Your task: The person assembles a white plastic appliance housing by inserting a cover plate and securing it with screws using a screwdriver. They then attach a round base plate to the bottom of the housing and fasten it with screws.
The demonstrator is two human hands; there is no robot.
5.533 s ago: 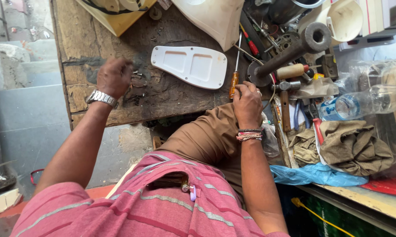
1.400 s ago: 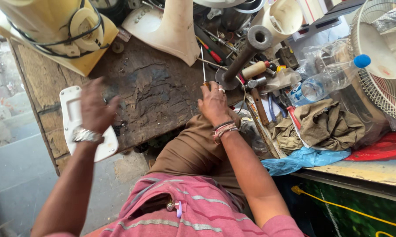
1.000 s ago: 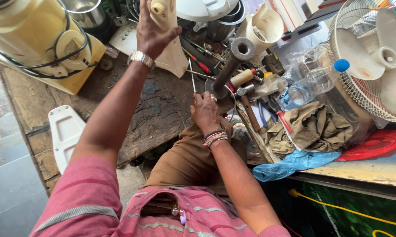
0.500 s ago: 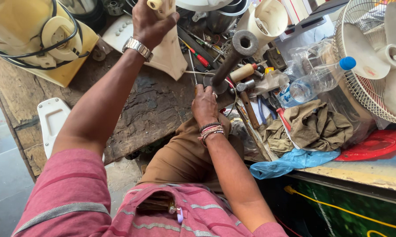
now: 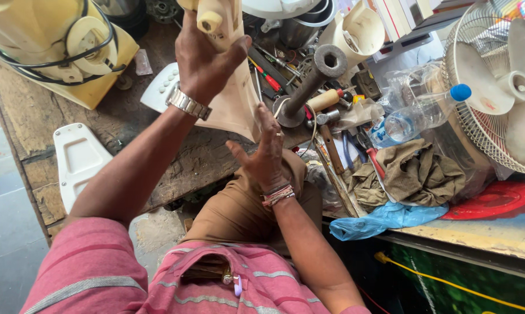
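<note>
My left hand point(image 5: 203, 55), with a metal wristwatch, is closed around the upper part of a cream plastic fan body point(image 5: 230, 99) and holds it tilted above the wooden workbench point(image 5: 30, 110). My right hand point(image 5: 266, 152), with thread bands on the wrist, is open, its fingers spread against the lower edge of that cream body. A white plastic cover point(image 5: 76, 163) lies at the bench's left front edge.
A yellow-cream appliance with black cable point(image 5: 59, 46) stands at the back left. A grey metal pipe on a base point(image 5: 312, 78), screwdrivers and hand tools lie right of my hands. Further right are a plastic bottle point(image 5: 416, 116), a brown rag point(image 5: 413, 177), a blue bag point(image 5: 384, 218) and a fan point(image 5: 501, 87).
My left hand left the white cover, reached back and lifted the cream fan body toward me. My right hand rose from the tools and spread against its lower edge.
</note>
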